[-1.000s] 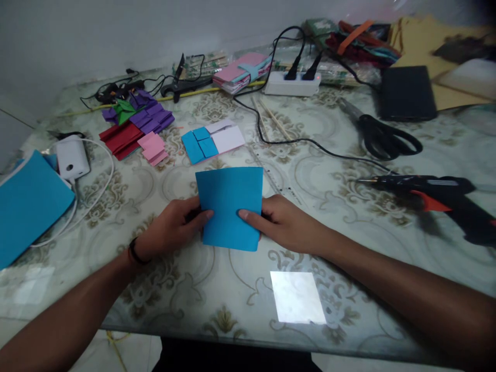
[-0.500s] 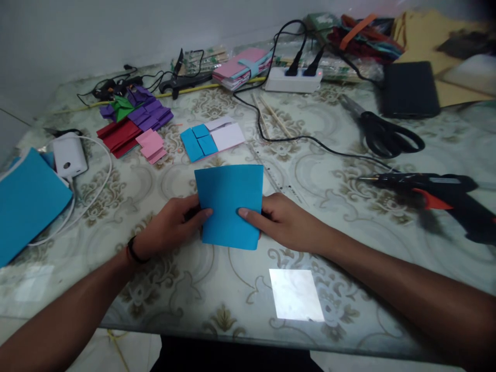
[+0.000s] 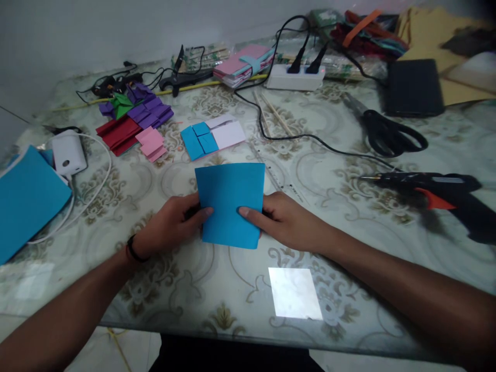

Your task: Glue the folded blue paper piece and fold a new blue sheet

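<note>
A blue sheet of paper (image 3: 228,201), roughly square, is held up over the table's middle, its broad face towards me. My left hand (image 3: 184,219) pinches its left edge, thumb in front and fingers hidden behind. On the right edge my right hand (image 3: 279,219) grips it the same way. Just beyond lies a folded blue and white paper piece (image 3: 213,137). Folded pink paper (image 3: 151,143), dark red paper (image 3: 118,135) and purple paper (image 3: 151,111) are grouped farther left. A clear ruler (image 3: 277,173) lies partly behind the held sheet.
To the right are a glue gun (image 3: 430,186), black scissors (image 3: 387,129) and a black box-like object (image 3: 414,88). A white power strip (image 3: 296,78) with a trailing black cord stands at the back. More blue paper (image 3: 31,196) and a white device (image 3: 70,152) with its cable lie left.
Both hands keep the same hold on the blue paper. The whole view has shifted very slightly; nothing else has visibly moved.
</note>
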`<state>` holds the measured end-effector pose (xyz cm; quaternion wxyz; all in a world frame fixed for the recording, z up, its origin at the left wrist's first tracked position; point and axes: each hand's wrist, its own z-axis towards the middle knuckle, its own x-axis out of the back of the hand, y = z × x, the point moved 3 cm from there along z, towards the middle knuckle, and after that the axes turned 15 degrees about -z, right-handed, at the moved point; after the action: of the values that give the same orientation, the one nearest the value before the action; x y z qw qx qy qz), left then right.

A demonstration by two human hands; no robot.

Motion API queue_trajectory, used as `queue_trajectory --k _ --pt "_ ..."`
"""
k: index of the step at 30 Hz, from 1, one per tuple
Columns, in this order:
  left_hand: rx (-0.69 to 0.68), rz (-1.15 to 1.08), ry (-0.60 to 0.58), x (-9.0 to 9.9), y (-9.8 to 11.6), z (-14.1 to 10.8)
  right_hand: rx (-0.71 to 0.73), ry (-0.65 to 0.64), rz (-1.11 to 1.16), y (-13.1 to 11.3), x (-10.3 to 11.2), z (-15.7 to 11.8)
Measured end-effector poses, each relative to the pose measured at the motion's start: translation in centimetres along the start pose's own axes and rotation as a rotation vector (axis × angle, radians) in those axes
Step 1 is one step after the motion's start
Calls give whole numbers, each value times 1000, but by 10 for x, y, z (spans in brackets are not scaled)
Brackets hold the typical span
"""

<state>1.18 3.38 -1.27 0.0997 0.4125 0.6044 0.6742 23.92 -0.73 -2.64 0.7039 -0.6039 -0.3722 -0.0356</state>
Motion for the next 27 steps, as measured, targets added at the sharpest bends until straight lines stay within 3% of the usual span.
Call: queue_trajectory --k 27 --pt "30 7 -13 0 1 1 -21 -11 -9 -1 1 0"
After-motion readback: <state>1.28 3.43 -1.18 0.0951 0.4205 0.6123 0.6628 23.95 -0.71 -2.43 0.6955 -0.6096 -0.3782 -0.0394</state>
